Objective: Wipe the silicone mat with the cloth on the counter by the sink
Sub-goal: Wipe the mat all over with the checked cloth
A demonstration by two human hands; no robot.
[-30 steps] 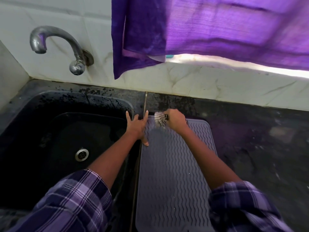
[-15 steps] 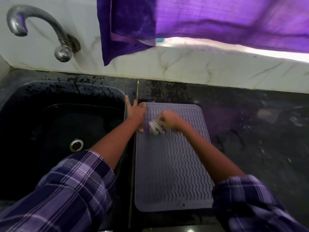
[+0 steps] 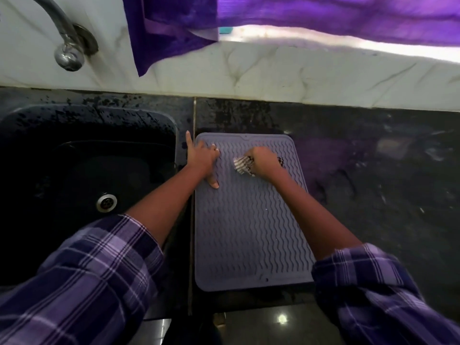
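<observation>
A grey silicone mat (image 3: 249, 232) with wavy ridges lies on the dark counter just right of the sink. My right hand (image 3: 265, 159) grips a small bunched striped cloth (image 3: 242, 165) and presses it on the mat's upper middle. My left hand (image 3: 202, 158) rests flat on the mat's upper left corner, fingers spread, thumb on the ridges and one finger pointing over the mat's edge.
A black sink (image 3: 87, 185) with a metal drain (image 3: 106, 202) lies to the left, a chrome tap (image 3: 67, 43) above it. A purple curtain (image 3: 298, 16) hangs over the white tiled wall. Dark counter (image 3: 373, 183) stretches to the right.
My right hand has moved the cloth to the right and slightly toward me across the mat's upper part. My left hand stays at the mat's upper left corner. The camera has tilted down.
</observation>
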